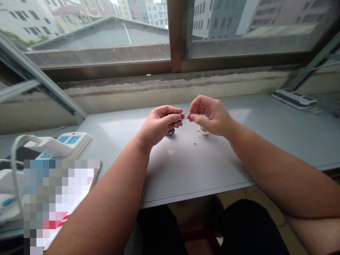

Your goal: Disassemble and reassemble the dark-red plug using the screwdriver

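Note:
My left hand (pixel 162 122) hovers over the grey table (pixel 186 166) with its fingers curled round a small dark object (pixel 172 114) that I cannot name. My right hand (pixel 209 115) is just to its right, thumb and forefinger pinched on a thin pin-like piece (pixel 186 115) that reaches toward the left hand's object. Under the left hand lies a small dark round part (pixel 170 132). Under the right hand lies a small pale ring-shaped part (pixel 204 131). A tiny speck (pixel 194 143) lies on the table between them.
A white power strip with blue sockets (pixel 66 141) and a white cable (pixel 16 156) sit at the left edge, above a blurred patch. Another power strip (pixel 293 98) lies at the far right. A window sill and window run behind the table.

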